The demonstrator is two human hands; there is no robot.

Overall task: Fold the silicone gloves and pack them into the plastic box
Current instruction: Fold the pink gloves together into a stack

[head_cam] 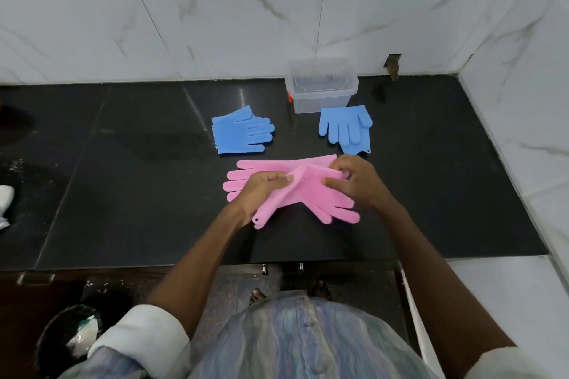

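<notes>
Black desk against marble-tiled wall. Two pink gloves at desk centre, crossed over each other: lower pink glove flat, its finger tips pointing left, cuff running right; upper pink glove lying diagonally on it, finger tips toward lower right, cuff with hang hole at lower left near desk edge. Left hand on upper glove's cuff side, fingers curled, pinching a fold of pink silicone. Right hand at the right end of the gloves, fingers curled and clamped on the glove edge there; cannot tell which glove's edge. Left blue glove folded, flat on desk behind the pink pair, finger tips pointing right. Right blue glove folded, finger tips toward the viewer-left and down, just in front of the box. Clear plastic box at back of desk near wall, open, nothing visible inside, well apart from pink gloves. Dark bowl with white contents on floor at lower left.
</notes>
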